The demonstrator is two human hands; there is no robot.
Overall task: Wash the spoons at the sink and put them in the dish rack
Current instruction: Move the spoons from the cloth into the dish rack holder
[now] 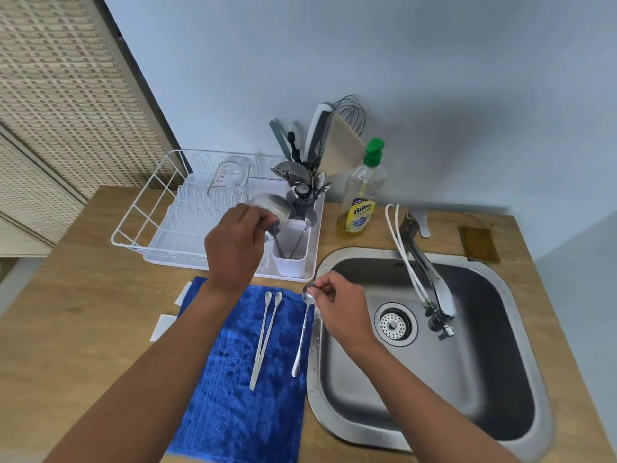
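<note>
Wooden bench is carrying everything under a pale blue wall. I am pinching a long-handled spoon at its bowl with my right hand, fingertips curled round it at the blue towel's right edge, just beside the steel sink's left rim. Its handle is trailing toward me over the towel. Two more long spoons are lying side by side mid-towel. My left hand is gripping a steel bowl over the white dish rack, beside its cutlery holder.
</note>
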